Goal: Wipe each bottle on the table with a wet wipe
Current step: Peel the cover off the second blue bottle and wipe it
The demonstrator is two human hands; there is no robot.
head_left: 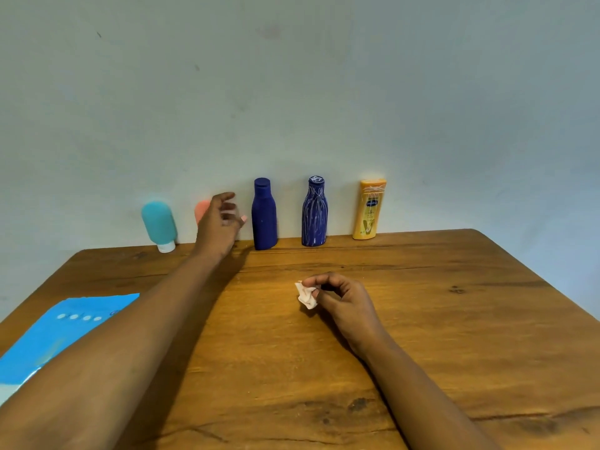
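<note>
Right hand [344,303]: rests mid-table, fingertips pinching crumpled wet wipe [306,295].
Left hand [220,222]: arm extended, fingers spread loosely, empty, in front of pink bottle [202,210].
Wipe pack [61,332]: one, table [454,319] left edge.
Bottles: five along wall; teal bottle [159,225], pink, two blue, one yellow.

Five bottles [264,216] in row along table [454,319] back edge; packet [58,332] front-left, seemingly on table.
</note>
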